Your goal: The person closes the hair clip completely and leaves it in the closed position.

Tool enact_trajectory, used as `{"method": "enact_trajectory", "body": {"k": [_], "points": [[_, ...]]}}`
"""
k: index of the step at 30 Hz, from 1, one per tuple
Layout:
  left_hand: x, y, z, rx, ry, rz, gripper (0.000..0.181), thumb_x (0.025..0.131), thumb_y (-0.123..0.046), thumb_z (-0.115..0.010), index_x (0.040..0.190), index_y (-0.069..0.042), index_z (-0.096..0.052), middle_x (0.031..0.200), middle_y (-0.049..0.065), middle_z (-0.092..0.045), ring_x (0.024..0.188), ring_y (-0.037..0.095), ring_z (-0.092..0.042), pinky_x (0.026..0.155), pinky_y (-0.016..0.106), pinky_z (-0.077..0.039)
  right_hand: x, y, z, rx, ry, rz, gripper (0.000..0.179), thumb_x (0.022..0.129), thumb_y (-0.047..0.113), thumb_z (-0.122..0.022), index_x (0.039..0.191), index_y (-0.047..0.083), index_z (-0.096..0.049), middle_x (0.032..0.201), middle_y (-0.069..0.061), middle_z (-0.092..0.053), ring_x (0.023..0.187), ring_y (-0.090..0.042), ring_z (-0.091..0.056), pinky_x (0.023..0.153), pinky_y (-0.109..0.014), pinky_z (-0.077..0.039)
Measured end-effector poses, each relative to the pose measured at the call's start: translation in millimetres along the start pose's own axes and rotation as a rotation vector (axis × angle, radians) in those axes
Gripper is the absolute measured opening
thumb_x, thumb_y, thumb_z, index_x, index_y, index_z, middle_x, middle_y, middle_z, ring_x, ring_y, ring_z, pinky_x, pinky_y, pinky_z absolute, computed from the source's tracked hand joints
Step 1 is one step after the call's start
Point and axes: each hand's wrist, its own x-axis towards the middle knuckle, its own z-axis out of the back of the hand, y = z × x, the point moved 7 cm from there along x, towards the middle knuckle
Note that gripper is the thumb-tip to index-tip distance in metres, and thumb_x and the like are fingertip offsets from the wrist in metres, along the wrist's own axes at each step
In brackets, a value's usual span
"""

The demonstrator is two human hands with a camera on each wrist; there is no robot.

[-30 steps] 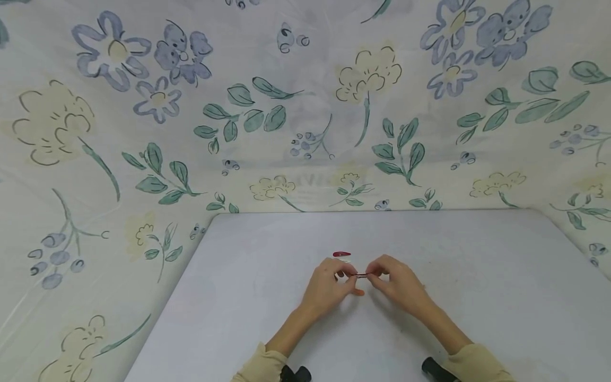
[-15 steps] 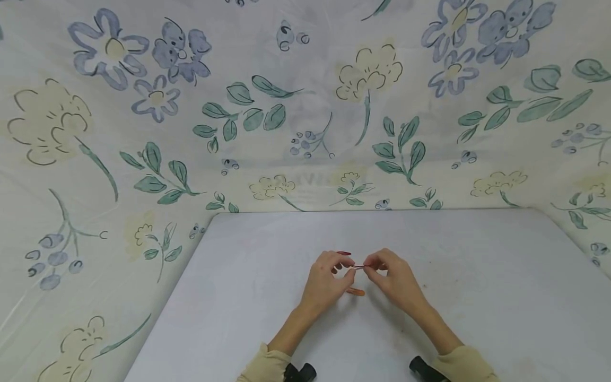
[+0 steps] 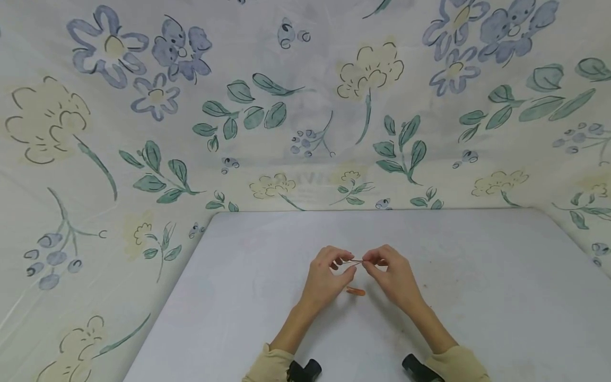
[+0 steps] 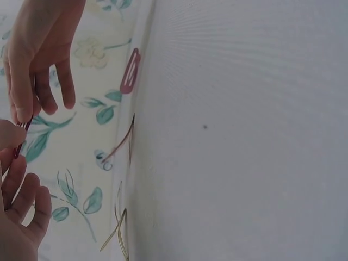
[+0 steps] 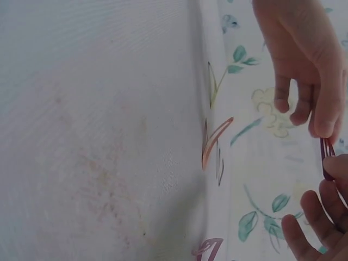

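Observation:
Both hands meet over the table at a thin dark red snap hair clip point(image 3: 355, 261). My right hand point(image 3: 392, 273) pinches its right end between thumb and forefinger. My left hand point(image 3: 322, 278) has its thumb and forefinger at the other end, the remaining fingers loosely bent. Seen edge-on in the head view, the clip shows as two thin strips slightly apart. In the left wrist view the left thumb covers part of the clip point(image 4: 20, 142). Just below the hands, an orange hair clip point(image 3: 355, 291) lies on the table.
A second red clip point(image 4: 130, 70) lies on the white table point(image 3: 238, 297), along with a brownish one point(image 4: 126, 142) and a yellowish one point(image 4: 123, 234). The right wrist view adds a green clip point(image 5: 212, 87) and a purple one point(image 5: 208, 249). A floral cloth point(image 3: 310, 122) hangs behind.
Both hands have moved up and away from the body with the dark red hair clip. More of the orange clip shows, and the red clip beyond the hands has become hidden.

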Motion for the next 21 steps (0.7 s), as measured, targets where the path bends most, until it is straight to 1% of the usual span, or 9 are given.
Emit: {"method": "enact_trajectory", "body": {"k": [3, 7, 11, 16, 21], "points": [[0.4, 0.9, 0.2, -0.026, -0.006, -0.008, 0.018, 0.08, -0.005, -0.076, 0.097, -0.008, -0.07, 0.093, 0.004, -0.068, 0.083, 0.025, -0.062, 0.068, 0.034, -0.055, -0.4, -0.8, -0.4, 0.004, -0.001, -0.01, 0.014, 0.083, 0.002, -0.076, 0.093, 0.009, -0.069, 0.088, 0.0, -0.064, 0.083, -0.016, -0.062, 0.078, -0.042, -0.056], [1.5, 1.4, 2.1, -0.056, -0.036, -0.018, 0.016, 0.079, -0.002, -0.075, 0.093, -0.007, -0.071, 0.09, 0.004, -0.069, 0.08, 0.028, -0.063, 0.067, 0.036, -0.056, -1.3, -0.8, -1.6, 0.0, 0.004, -0.009, 0.014, 0.083, 0.002, -0.077, 0.094, 0.009, -0.069, 0.087, 0.0, -0.064, 0.083, -0.016, -0.062, 0.078, -0.042, -0.056], [1.5, 2.9, 2.6, -0.075, -0.059, -0.014, 0.015, 0.078, 0.0, -0.076, 0.09, -0.008, -0.072, 0.089, 0.004, -0.069, 0.077, 0.025, -0.063, 0.067, 0.036, -0.055, -2.4, -0.4, -2.0, -0.018, 0.0, 0.004, 0.016, 0.082, 0.001, -0.077, 0.094, 0.009, -0.069, 0.087, 0.0, -0.064, 0.084, -0.015, -0.063, 0.078, -0.043, -0.056], [-2.4, 3.6, 3.3, -0.084, -0.09, -0.025, 0.016, 0.078, 0.001, -0.076, 0.088, -0.01, -0.072, 0.09, 0.002, -0.071, 0.075, 0.022, -0.062, 0.067, 0.034, -0.054, -4.0, 1.2, -3.6, -0.073, 0.002, 0.029, 0.018, 0.081, 0.002, -0.078, 0.095, 0.011, -0.07, 0.088, 0.002, -0.063, 0.085, -0.014, -0.062, 0.076, -0.041, -0.055], [-3.2, 2.4, 4.4, -0.073, -0.101, -0.033, 0.013, 0.079, 0.0, -0.075, 0.088, -0.009, -0.071, 0.088, 0.002, -0.071, 0.076, 0.022, -0.063, 0.069, 0.03, -0.054, -4.9, 3.9, -3.0, -0.106, -0.007, 0.046, 0.018, 0.081, 0.002, -0.078, 0.094, 0.011, -0.07, 0.089, 0.001, -0.064, 0.087, -0.015, -0.062, 0.075, -0.04, -0.056]]}}
